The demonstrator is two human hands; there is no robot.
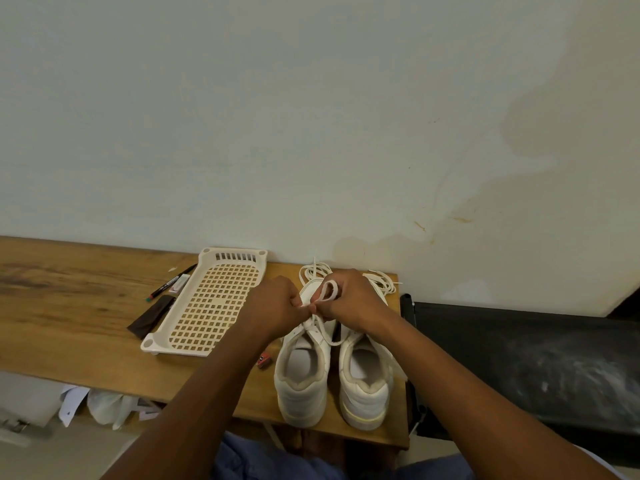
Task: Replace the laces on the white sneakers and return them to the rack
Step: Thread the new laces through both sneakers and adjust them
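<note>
Two white sneakers stand side by side on the wooden table, heels towards me: the left sneaker and the right sneaker. My left hand and my right hand meet above the left sneaker's tongue. Both pinch its white lace; a loop of the lace rises over my right hand's fingers and strands run down to the eyelets. Loose white laces lie on the table beyond the shoes. A cream plastic rack with a grid floor lies flat to the left.
A marker pen, a small white piece and a dark brown strip lie left of the rack. A small red object sits by the left sneaker. A black bench adjoins the table's right edge. The wall stands close behind.
</note>
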